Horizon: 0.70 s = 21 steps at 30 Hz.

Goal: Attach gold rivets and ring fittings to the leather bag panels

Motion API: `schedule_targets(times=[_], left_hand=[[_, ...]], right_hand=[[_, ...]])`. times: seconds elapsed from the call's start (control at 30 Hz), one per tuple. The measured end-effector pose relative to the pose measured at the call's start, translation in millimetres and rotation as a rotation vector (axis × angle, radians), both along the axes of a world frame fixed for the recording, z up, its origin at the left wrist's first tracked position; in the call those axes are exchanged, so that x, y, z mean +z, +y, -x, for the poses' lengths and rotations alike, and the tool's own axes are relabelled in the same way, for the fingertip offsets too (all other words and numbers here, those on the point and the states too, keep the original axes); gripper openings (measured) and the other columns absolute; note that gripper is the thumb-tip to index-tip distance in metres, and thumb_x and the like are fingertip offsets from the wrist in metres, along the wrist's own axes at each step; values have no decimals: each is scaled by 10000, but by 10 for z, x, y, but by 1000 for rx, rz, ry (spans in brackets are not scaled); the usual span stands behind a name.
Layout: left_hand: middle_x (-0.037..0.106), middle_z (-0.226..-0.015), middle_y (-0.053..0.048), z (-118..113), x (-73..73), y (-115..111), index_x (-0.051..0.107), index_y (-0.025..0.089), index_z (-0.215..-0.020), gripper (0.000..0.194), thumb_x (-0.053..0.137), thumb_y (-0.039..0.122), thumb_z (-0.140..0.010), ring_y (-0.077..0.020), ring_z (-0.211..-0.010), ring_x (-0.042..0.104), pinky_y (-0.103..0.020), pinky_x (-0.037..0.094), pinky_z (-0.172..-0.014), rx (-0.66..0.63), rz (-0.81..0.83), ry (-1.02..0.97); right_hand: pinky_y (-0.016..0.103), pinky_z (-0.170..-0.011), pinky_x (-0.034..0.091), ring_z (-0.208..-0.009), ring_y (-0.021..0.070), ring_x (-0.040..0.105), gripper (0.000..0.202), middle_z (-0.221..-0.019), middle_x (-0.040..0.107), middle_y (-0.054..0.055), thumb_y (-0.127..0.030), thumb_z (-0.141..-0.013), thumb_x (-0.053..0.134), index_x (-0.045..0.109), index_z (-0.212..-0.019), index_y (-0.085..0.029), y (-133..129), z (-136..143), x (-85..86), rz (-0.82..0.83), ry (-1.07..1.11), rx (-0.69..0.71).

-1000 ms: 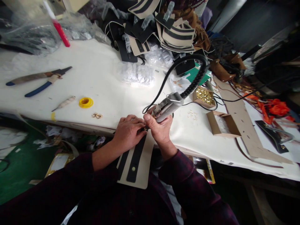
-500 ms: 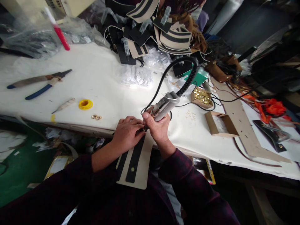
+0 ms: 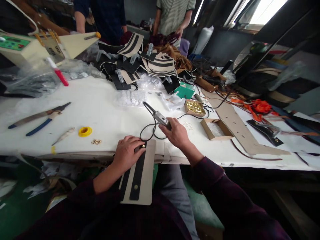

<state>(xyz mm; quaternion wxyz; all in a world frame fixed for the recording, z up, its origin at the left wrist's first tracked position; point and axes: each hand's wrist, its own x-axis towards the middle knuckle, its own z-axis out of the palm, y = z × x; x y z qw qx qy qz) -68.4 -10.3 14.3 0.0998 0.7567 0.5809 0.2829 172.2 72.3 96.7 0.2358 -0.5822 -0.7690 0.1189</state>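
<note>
L hand (image 3: 128, 150) is palm down, fingers (image 3: 135, 142) fwd & slightly bent, thumb spread from the index. R hand (image 3: 177, 133) is closed in a grip, well apart from the L. Both forearms (image 3: 106, 178) angle inward, btw.

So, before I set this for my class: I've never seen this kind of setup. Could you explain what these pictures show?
There is no robot: a person works with two bare hands. The pictures come from one camera worn on that person's head, looking forward and down.

The right hand holds a grey tool. The left hand lies on a striped panel, beige with black strips, at the table's near edge; whether its fingers grip the panel is hard to tell.

On the white table are pliers, a yellow ring and a box of gold-coloured pieces. Behind them is a heap of similar panels.
</note>
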Motion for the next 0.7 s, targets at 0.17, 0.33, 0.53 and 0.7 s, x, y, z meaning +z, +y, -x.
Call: schedule_targets(times=[0.17,0.33,0.53,0.7], left_hand=[[762,-1289,-47,-12,-45,-35,812,292,-1112,206,743,367,-932,-300,-1207,639,-481,489,-996,22,-37,14],[768,-1261,-53,-18,-51,-45,801,276,-1127,218,719,373,-950,-300,-1191,647,-474,498,-1032,11,-67,32],[775,-1230,-65,-10,-97,-33,796,268,-1115,233,696,408,-957,-303,-1162,661,-488,519,-1044,-4,-121,34],[775,-1218,-70,10,-147,-30,789,265,-1122,264,641,427,-976,-299,-1151,670,-510,534,-1048,-35,-160,10]], right_hand=[[350,-822,471,-1020,283,663,449,-1183,694,119,-514,-969,686,692,-1337,-258,105,-518,-513,94,-268,-154],[476,-1047,427,-1246,361,579,548,-1328,679,169,-426,-936,738,644,-1425,-198,-249,-536,-484,-187,-97,-177],[310,-673,500,-739,207,660,439,-823,727,59,-596,-912,709,748,-1008,-169,-1359,-75,-752,428,657,-49],[290,-613,492,-651,173,633,723,-841,737,89,-718,-682,851,761,-1045,-98,-1745,333,-975,903,1259,79]])
